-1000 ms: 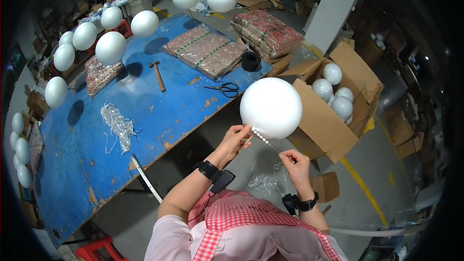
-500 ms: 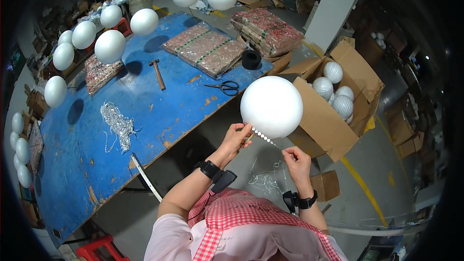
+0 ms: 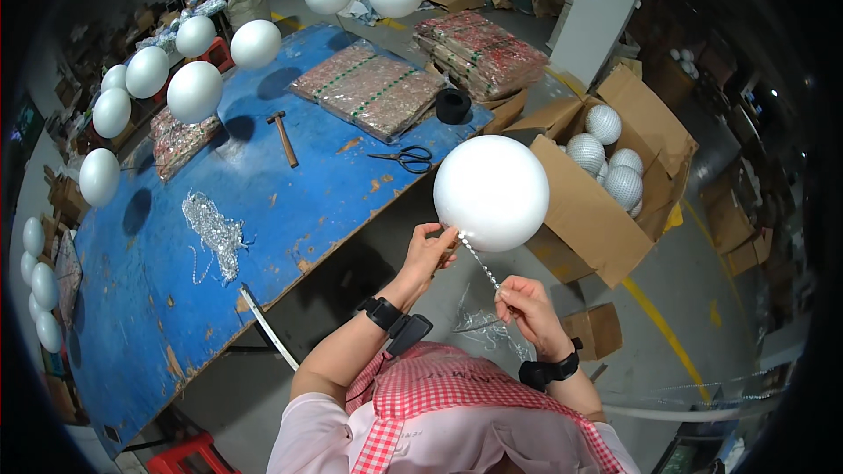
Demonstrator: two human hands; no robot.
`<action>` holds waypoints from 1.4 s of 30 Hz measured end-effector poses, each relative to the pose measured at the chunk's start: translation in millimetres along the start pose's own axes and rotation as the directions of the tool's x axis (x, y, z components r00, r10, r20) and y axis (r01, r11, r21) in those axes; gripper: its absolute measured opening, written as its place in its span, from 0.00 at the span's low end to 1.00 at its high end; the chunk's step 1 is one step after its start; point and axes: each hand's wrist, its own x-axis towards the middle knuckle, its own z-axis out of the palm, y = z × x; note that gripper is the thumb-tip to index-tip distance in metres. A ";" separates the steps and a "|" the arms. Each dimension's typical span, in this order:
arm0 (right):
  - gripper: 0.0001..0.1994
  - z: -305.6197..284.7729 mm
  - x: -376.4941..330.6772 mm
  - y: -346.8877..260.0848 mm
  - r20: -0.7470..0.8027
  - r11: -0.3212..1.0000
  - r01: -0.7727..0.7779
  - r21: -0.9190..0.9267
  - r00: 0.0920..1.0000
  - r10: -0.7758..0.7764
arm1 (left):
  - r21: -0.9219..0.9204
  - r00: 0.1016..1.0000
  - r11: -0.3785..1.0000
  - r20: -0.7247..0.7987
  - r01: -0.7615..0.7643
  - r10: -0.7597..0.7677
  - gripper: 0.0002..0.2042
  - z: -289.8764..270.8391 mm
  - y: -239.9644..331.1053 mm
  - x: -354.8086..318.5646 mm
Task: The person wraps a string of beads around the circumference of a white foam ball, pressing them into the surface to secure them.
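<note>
Touching the lower edge of a white ball (image 3: 492, 193), right of frame centre, with the left hand (image 3: 428, 256), its fingers narrowed on a beaded string (image 3: 479, 258). Gripping that string lower down between pinched fingers of the right hand (image 3: 531, 307). Working beside a blue table (image 3: 263, 219), at frame left, bearing a hammer (image 3: 283, 139).

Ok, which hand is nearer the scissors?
Left. The left hand is below the scissors in the picture, by the white ball; the right hand is farther off, lower and to the right, pinching the bead string.
</note>
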 end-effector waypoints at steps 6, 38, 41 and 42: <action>0.08 25.1 3.7 -3.3 0.055 0.947 0.050 -0.318 0.998 -0.035 | 0.204 0.983 0.964 -0.025 -0.173 0.182 0.26 6.7 -10.0 -1.4; 0.06 -58.4 34.6 39.5 -0.352 0.955 0.134 -0.266 0.909 -0.225 | 0.405 0.985 0.898 0.053 -0.170 0.163 0.36 10.8 -6.8 1.3; 0.07 -68.0 37.5 49.1 -0.392 0.863 0.136 -0.487 0.849 -0.355 | 0.419 0.992 0.900 0.011 -0.118 0.125 0.36 12.0 -6.9 4.8; 0.07 -72.1 34.6 49.1 -0.395 0.863 0.137 -0.487 0.846 -0.357 | 0.421 0.992 0.899 0.015 -0.119 0.124 0.36 11.0 -9.1 8.8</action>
